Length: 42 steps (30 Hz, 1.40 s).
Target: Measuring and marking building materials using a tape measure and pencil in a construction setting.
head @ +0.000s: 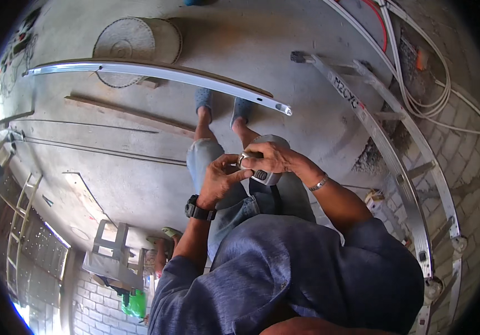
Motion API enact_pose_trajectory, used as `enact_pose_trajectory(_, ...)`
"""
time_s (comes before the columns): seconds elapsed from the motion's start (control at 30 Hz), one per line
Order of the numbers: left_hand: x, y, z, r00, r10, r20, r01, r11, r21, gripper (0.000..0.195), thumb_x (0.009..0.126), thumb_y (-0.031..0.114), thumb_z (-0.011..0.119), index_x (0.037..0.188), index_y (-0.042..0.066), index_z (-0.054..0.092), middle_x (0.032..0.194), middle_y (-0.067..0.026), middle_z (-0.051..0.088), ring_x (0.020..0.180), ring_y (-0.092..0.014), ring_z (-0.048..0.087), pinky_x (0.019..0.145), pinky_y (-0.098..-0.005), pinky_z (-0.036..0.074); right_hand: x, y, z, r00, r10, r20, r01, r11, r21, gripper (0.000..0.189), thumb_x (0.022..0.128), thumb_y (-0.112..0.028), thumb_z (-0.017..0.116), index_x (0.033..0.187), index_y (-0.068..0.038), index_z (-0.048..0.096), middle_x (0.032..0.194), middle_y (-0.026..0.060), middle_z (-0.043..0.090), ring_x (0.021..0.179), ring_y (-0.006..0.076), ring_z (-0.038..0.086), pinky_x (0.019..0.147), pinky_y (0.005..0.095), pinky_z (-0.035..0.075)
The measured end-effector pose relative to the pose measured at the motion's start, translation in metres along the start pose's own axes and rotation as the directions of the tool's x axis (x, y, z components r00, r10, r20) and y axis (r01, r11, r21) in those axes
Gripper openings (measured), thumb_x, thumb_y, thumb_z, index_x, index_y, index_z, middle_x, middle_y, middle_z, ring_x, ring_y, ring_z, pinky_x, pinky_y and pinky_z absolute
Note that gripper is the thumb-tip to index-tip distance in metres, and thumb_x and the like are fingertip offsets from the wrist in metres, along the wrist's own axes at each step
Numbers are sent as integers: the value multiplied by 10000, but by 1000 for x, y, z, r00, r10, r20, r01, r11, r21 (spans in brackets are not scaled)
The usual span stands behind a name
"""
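A silver tape measure [270, 177] with a dark ridged button is held in front of my thighs. My right hand [272, 157] wraps over the case from the far side and wears a metal-banded watch. On the near left, my left hand [219, 179] pinches the front end of the case, its thumb resting against the face. A black watch [198, 210] is on my left wrist. Fingers hide the mouth of the tape measure and its blade. Beyond my shoes lies a long, shiny metal channel [189, 79] on a round drum.
An aluminium ladder [382, 138] with marked writing stands at right, beside coiled white cable [430, 109]. A wooden plank [131, 115] and thin rods [102, 146] lie on the floor at left. A person's legs [161, 255] show near a grey stool [112, 264].
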<state>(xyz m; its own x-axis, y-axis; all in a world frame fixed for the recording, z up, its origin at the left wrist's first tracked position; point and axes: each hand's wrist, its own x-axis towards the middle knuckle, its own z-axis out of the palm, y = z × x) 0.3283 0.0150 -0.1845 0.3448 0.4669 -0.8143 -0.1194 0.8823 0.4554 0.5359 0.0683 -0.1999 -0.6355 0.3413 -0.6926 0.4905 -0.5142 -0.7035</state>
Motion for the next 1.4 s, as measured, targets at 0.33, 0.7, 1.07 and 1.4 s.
enact_pose_trajectory(0.33,24,3,-4,981,-128,148,65,927,371,485,697,248,850,1008,-36,608,896,-95,661,803,-130,623,719,-253,496,-1,32,14,994,86,-69,-88,996,-32,737,796,-677,557,854,48,672,743,261,638,820,356,661,750,391,490)
enact_pose_trajectory(0.7,32,25,-60,995,-60,79,27,930,367,171,827,98,689,897,-5,571,827,-87,648,728,-130,610,629,-243,481,-11,55,-4,984,167,-65,-169,985,-28,668,767,-647,610,831,14,682,877,231,664,868,332,650,767,407,480)
enact_pose_trajectory(1.07,54,52,-143,967,3,-256,15,997,69,152,857,165,665,950,77,582,704,-46,632,510,-35,498,414,-159,305,-69,106,-23,885,464,16,-459,880,-125,445,797,-446,662,972,-38,679,819,146,663,762,245,623,718,360,477)
enact_pose_trajectory(1.4,85,70,-283,771,320,-551,-263,948,182,115,862,200,632,915,98,631,710,29,531,518,-35,409,443,-197,342,-135,165,-54,829,538,-151,-556,822,-125,351,771,-335,683,833,4,617,676,94,572,642,153,504,601,351,427)
